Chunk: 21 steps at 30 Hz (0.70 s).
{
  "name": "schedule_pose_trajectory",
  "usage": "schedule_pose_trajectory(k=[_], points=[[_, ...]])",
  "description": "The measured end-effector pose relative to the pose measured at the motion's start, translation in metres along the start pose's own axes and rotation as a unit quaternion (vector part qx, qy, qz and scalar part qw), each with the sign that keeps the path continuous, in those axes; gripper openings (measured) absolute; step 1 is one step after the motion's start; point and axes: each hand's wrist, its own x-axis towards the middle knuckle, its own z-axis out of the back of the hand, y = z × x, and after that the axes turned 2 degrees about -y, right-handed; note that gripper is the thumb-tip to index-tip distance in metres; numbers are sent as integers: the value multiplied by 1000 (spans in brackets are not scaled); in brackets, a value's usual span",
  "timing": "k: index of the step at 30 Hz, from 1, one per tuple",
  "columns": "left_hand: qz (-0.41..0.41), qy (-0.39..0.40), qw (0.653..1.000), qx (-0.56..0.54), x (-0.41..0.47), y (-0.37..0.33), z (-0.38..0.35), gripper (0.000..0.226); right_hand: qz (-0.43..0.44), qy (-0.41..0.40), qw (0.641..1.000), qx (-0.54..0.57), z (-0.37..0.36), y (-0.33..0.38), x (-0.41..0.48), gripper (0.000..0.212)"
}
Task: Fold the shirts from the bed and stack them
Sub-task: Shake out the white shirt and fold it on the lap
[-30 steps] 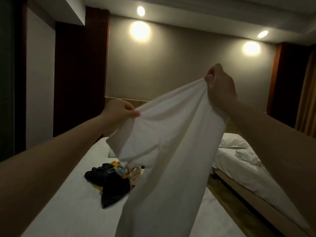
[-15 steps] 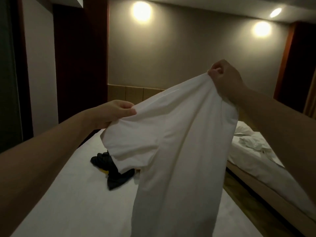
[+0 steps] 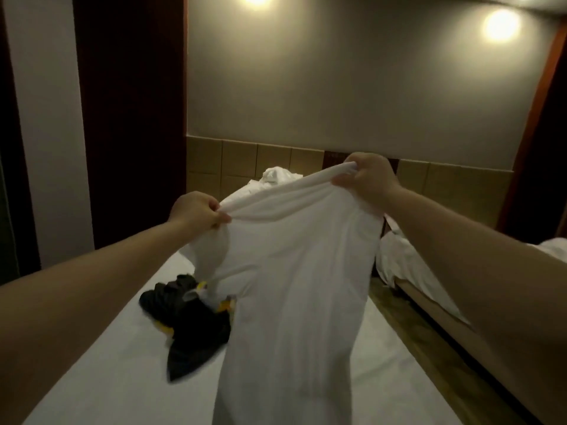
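Note:
A white shirt [image 3: 294, 289] hangs spread in the air over the white bed [image 3: 101, 357]. My left hand [image 3: 196, 213] pinches its top edge at the left, and my right hand [image 3: 365, 179] grips the top edge at the right, slightly higher. The cloth drops down to the sheet and hides the middle of the bed. On the sheet to the left of it lies a heap of dark shirts [image 3: 190, 320] with yellow and pale bits showing.
Crumpled white bedding [image 3: 276, 174] lies at the head of the bed by the tiled headboard. A second bed [image 3: 411, 271] with rumpled white linen stands to the right, across a strip of wooden floor [image 3: 408, 326]. Dark wall panels close the left side.
Both hands have come down with the white shirt, the right one most, so its top edge now runs nearly level. The view has tipped down toward the bed.

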Motion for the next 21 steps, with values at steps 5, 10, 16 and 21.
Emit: schedule_pose_trajectory(k=[5,10,16,21], points=[[-98,-134,985,-38,91,-53,35,22,23,-194,981,9,18,31,82,28],[-143,-193,971,-18,85,-75,70,26,76,-262,962,18,43,43,73,26],[-144,-139,980,-16,-34,-55,87,24,105,-217,969,55,60,52,-43,25],[-179,-15,980,81,-189,25,60,19,128,-56,990,34,40,35,-215,20]])
